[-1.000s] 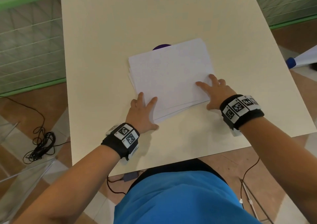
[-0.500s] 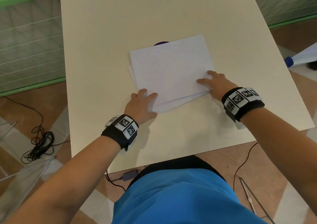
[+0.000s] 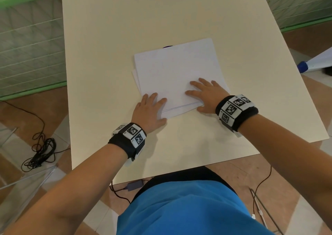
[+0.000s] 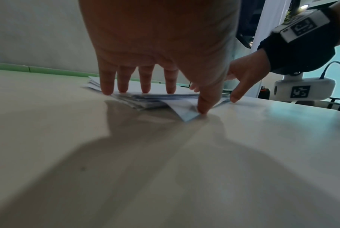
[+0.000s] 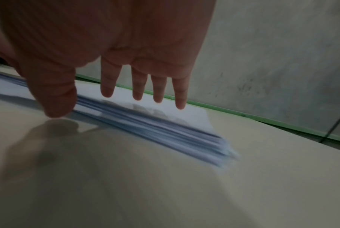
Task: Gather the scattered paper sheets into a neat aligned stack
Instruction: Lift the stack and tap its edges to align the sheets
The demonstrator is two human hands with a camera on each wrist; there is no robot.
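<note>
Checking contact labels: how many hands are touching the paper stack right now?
2. The left hand presses the near left corner of the paper stack; the right hand lies flat on its near right part, thumb at the edge.

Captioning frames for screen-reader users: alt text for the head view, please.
Two bare hands rest flat on a loosely squared pile of white paper sheets on a cream square tabletop: left hand at the near-left corner, right hand at the near-right edge. Lower sheets poke out along the left and near sides.
</note>
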